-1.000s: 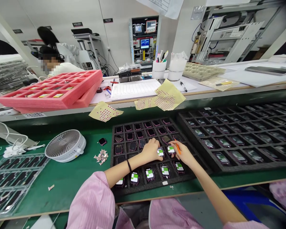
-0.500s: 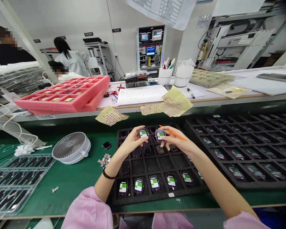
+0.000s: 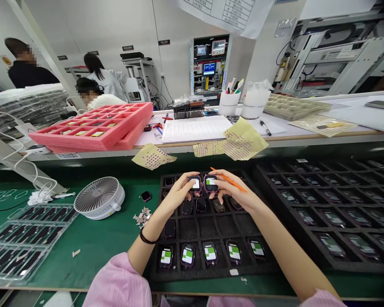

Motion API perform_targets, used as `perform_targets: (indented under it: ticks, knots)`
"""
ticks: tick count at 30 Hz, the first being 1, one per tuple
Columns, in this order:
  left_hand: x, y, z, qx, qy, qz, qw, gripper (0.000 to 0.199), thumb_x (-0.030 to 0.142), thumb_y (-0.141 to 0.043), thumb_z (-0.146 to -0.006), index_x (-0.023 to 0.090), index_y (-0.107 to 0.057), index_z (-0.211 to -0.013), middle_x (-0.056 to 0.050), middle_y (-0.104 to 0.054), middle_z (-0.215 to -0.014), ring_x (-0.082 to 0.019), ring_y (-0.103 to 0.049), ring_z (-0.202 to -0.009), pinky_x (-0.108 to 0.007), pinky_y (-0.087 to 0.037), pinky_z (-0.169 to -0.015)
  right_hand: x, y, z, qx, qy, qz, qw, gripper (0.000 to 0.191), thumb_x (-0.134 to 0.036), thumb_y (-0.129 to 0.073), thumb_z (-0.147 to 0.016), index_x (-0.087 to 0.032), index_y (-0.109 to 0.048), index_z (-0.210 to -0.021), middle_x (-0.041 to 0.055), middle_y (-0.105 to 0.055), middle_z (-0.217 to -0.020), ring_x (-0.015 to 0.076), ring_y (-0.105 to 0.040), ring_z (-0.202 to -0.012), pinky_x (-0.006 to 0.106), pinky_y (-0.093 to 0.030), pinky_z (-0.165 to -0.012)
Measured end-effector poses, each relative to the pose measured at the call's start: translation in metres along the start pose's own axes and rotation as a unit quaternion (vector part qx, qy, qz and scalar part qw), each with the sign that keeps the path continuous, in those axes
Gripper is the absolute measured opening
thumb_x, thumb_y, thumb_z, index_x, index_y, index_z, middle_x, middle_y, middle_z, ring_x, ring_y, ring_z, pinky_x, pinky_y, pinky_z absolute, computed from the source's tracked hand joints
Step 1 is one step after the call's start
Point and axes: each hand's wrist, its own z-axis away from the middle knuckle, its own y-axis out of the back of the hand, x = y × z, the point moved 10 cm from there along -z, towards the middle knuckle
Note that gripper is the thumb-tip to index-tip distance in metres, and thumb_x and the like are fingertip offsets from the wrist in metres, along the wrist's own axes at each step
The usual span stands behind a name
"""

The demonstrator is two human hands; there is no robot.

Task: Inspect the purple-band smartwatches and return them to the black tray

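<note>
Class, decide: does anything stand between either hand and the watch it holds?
Nothing visible does. The left hand touches its watch directly, and the right hand touches the other watch directly; the orange stick, also in that hand, is not between them.

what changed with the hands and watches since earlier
Left hand and right hand moved forward and leftward over the black tray, each raising a lit watch, now side by side. The orange stick stayed in the right hand; nothing was visibly let go. The near-row watches and fan stayed put.
</note>
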Motion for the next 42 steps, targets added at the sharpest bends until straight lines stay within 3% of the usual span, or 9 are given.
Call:
perform_targets:
  ticks: [4, 15, 21, 28, 34, 38, 42]
  knots:
    - [0.0, -0.002, 0.0, -0.003, -0.01, -0.004, 1.0, 0.047, 0.045, -0.059, -0.083, 0.018, -0.055, -0.122, -0.004, -0.061, -0.09, -0.012, -0.06, -0.066, -0.018, -0.041, -0.046, 0.0, -0.003, 0.0, -0.02, 0.004, 0.004, 1.0, 0.031, -0.034, -0.067, -0.083, -0.021, -0.056, -0.11, 0.0063, -0.062, -0.1, 0.018, -0.071, -0.067, 0.023, -0.051, -0.043]
    - [0.012, -0.007, 0.005, -0.006, -0.006, -0.021, 1.0, 0.041, 0.042, -0.064, -0.082, 0.017, -0.057, -0.114, -0.003, -0.061, -0.09, -0.008, -0.054, -0.063, -0.017, -0.038, -0.049, -0.002, -0.004, 0.002, -0.003, 0.007, 0.003, 1.0, 0.031, -0.037, -0.066, -0.084, -0.019, -0.056, -0.107, 0.0032, -0.064, -0.088, 0.016, -0.07, -0.062, 0.021, -0.05, -0.043]
    - [0.01, -0.009, 0.006, -0.013, 0.013, -0.006, 1.0, 0.041, 0.045, -0.055, -0.087, 0.018, -0.056, -0.118, -0.002, -0.059, -0.085, -0.012, -0.061, -0.069, -0.018, -0.042, -0.051, -0.001, -0.001, 0.001, 0.012, 0.009, 0.018, 1.0, 0.033, -0.036, -0.069, -0.081, -0.019, -0.055, -0.104, 0.0022, -0.065, -0.085, 0.013, -0.067, -0.055, 0.021, -0.049, -0.042]
    - [0.008, -0.01, 0.005, -0.025, 0.008, -0.01, 1.0, 0.042, 0.042, -0.059, -0.085, 0.018, -0.054, -0.12, -0.004, -0.06, -0.091, -0.014, -0.062, -0.071, -0.02, -0.042, -0.05, 0.0, -0.001, 0.001, 0.01, 0.008, 0.003, 1.0, 0.028, -0.039, -0.063, -0.086, -0.019, -0.056, -0.104, 0.0006, -0.063, -0.078, 0.0144, -0.067, -0.055, 0.022, -0.049, -0.042]
    - [0.015, -0.008, 0.008, -0.018, 0.003, -0.013, 1.0, 0.045, 0.041, -0.059, -0.085, 0.019, -0.053, -0.123, -0.006, -0.06, -0.098, -0.013, -0.059, -0.076, -0.019, -0.043, -0.053, -0.007, -0.008, 0.005, -0.036, -0.006, -0.015, 0.999, 0.04, -0.027, -0.076, -0.075, -0.021, -0.056, -0.109, 0.0025, -0.064, -0.088, 0.0151, -0.069, -0.065, 0.022, -0.051, -0.046]
    - [0.025, -0.013, 0.015, -0.081, 0.0, 0.041, 0.996, 0.062, 0.029, -0.075, -0.074, 0.023, -0.05, -0.13, -0.008, -0.061, -0.112, -0.016, -0.059, -0.09, -0.021, -0.045, -0.066, -0.013, -0.006, 0.006, -0.051, -0.004, -0.057, 0.997, 0.05, -0.019, -0.08, -0.067, -0.022, -0.056, -0.111, 0.0018, -0.063, -0.088, 0.0138, -0.067, -0.064, 0.021, -0.049, -0.045]
    - [0.033, -0.018, 0.022, -0.138, -0.008, 0.136, 0.981, 0.07, 0.033, -0.079, -0.068, 0.023, -0.052, -0.132, -0.009, -0.064, -0.104, -0.012, -0.057, -0.075, -0.024, -0.043, -0.063, -0.016, -0.004, 0.009, -0.063, 0.002, -0.093, 0.994, 0.049, -0.022, -0.078, -0.068, -0.025, -0.058, -0.112, 0.0024, -0.066, -0.088, 0.0129, -0.064, -0.06, 0.021, -0.046, -0.041]
